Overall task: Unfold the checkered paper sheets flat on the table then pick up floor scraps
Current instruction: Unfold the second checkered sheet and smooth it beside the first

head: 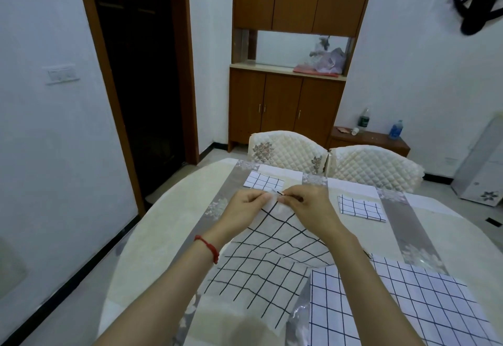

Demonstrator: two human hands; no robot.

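The unfolding step is in hand: the left hand and right hand each pinch the far corner of a translucent checkered sheet, lifted over the middle of the worktop, its near part draped down. Both grips are closed on that corner. Next, I judge, the layers need peeling apart and smoothing flat beside the opened sheet; two folded sheets wait farther off.

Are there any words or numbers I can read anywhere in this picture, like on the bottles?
No text can be read anywhere.
Green-labelled bottle: label too small and blurred.
Blue-labelled bottle: label too blurred.
Checkered paper sheets, like the held sheet: only grid lines, no writing.
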